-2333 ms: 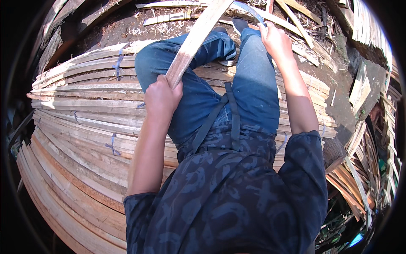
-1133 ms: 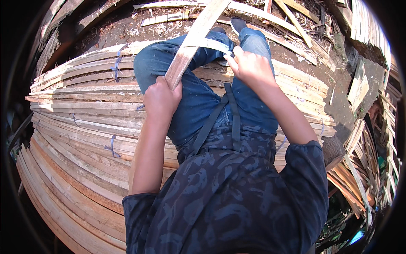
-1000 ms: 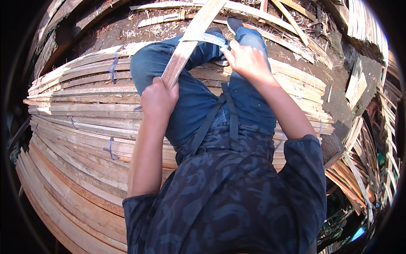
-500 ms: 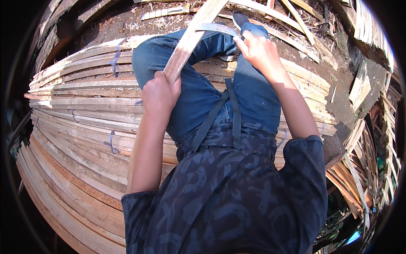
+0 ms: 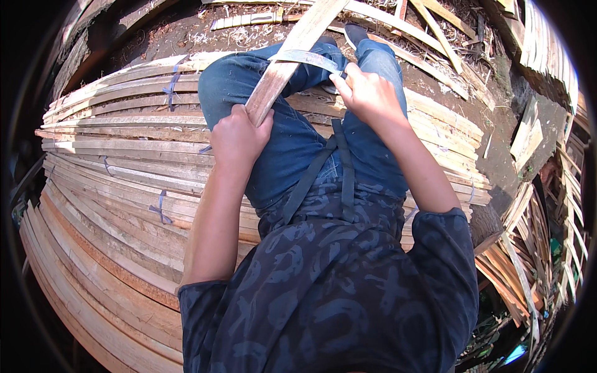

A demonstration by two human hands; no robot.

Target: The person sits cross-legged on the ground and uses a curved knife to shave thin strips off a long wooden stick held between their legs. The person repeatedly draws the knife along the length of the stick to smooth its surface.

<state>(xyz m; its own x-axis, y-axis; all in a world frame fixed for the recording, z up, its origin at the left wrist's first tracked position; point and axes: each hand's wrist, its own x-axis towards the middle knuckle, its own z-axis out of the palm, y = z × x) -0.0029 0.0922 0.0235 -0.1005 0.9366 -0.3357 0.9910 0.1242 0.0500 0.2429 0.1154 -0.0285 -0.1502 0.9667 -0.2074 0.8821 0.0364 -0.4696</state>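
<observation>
My left hand (image 5: 239, 140) is closed round the near end of a flat wooden slat (image 5: 268, 93), which slants up and away to the right between my knees. My right hand (image 5: 372, 98) grips a knife, its fingers wrapped over the handle so that little of it shows. The knife's pale, slightly curved blade (image 5: 306, 58) lies across the slat's upper face, well beyond my left hand. Both hands are over my thighs, in blue jeans.
I sit on bundled wooden slats (image 5: 118, 180) tied with blue strips (image 5: 163, 208). Loose offcuts (image 5: 435, 31) and shavings lie on the dirt ground ahead. A wood block (image 5: 485, 227) stands to the right, near a pile of thin strips (image 5: 507, 280).
My right hand has drawn the knife nearer and a little left, so the blade crosses the slat closer to my left hand. The left hand keeps its hold, shifting only slightly.
</observation>
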